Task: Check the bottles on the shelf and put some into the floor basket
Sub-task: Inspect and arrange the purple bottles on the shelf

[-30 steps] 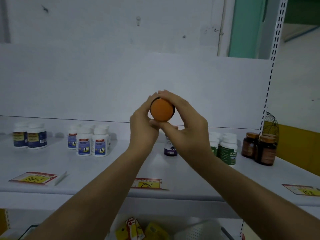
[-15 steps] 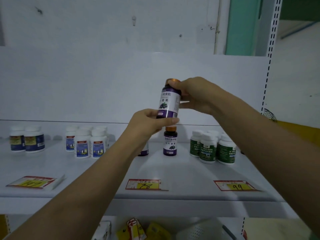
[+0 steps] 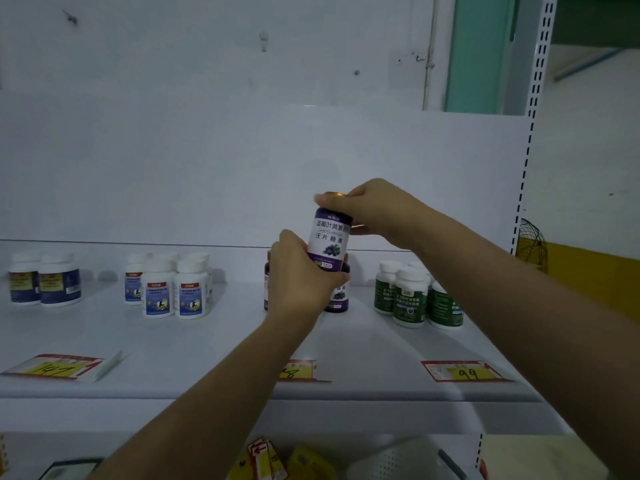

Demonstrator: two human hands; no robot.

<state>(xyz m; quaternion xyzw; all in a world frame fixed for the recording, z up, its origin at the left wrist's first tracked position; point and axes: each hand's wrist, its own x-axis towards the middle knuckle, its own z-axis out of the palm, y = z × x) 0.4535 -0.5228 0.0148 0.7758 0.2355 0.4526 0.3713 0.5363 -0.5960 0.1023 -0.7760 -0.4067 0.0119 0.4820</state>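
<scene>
At a white shelf (image 3: pixel 225 348), a person holds a purple bottle (image 3: pixel 329 240) upright in the air with both hands.
Blue-labelled bottles (image 3: pixel 173 296) stand on the shelf to the left, green-labelled bottles (image 3: pixel 410 299) to the right. The left hand (image 3: pixel 298 282) curls its fingers round the purple bottle's base; the right hand (image 3: pixel 377 206) pinches its cap (image 3: pixel 332 194) from above. A second purple bottle (image 3: pixel 341 296) stands on the shelf just behind the left hand.
</scene>
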